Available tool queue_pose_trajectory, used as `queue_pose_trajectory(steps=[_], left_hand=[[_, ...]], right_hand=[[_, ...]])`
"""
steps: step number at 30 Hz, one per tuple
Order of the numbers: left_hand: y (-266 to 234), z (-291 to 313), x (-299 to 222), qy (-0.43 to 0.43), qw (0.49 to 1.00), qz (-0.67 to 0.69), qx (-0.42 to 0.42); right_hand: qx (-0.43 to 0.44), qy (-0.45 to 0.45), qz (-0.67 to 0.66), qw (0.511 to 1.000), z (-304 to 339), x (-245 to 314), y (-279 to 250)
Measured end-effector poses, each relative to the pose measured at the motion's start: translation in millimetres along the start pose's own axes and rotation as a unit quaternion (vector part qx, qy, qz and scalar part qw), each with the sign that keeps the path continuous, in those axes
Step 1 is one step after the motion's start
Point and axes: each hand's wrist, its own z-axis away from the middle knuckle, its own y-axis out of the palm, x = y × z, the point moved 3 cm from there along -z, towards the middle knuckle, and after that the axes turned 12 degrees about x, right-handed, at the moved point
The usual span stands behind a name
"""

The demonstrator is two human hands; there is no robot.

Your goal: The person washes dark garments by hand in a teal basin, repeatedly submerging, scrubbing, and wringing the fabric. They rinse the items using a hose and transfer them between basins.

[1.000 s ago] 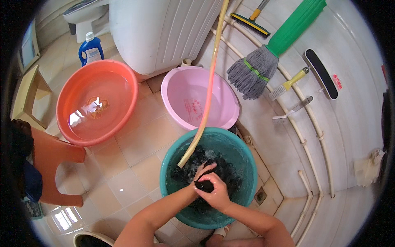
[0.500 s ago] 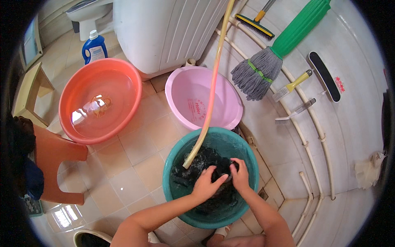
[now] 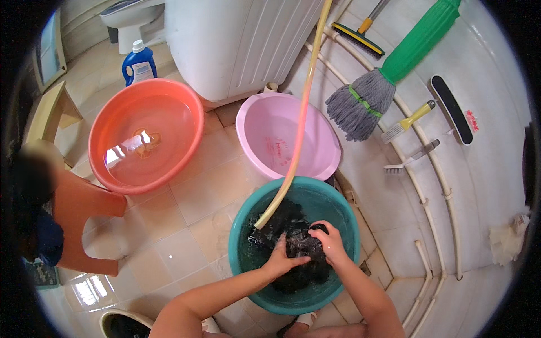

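Observation:
Dark, wet black cloth [image 3: 301, 244] lies bunched in water inside a teal basin [image 3: 237, 281]. My right hand [image 3: 329, 245] is closed round a fold of it at the right of the bundle. On the left side, my left hand [image 3: 282, 262] grips the cloth between its thumb and fingers, with the fingertips partly hidden in the folds. A pale yellow hose [image 3: 298, 152] hangs down into the basin, and its end lies just left of the cloth, above the water.
A pink basin [image 3: 256, 132] stands behind the teal one. An orange basin [image 3: 194, 152] with water sits farther left, near a blue bottle [image 3: 142, 65]. An orange stool [image 3: 84, 219] is at left. A mop [image 3: 366, 101] and brushes hang along the piped right wall.
My left hand has shifted lower on the cloth, its thumb and fingers wider apart. My right hand now holds a raised black fold. The whole view has moved slightly.

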Motion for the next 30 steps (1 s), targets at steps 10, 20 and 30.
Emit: queue_pose_trajectory(steps=[10, 20, 30], left_hand=[[-6, 23, -49, 0.047, 0.992, 0.051, 0.102], [-11, 53, -78, -0.014, 0.995, 0.094, -0.018], [-4, 85, -139, 0.037, 0.994, -0.054, 0.092]], right_hand=[[0.088, -0.117, -0.123, 0.982, 21, 67, 32], [-0.049, -0.165, 0.127, 0.977, 4, 37, 50], [0.184, 0.111, 0.069, 0.974, -64, -24, 29]])
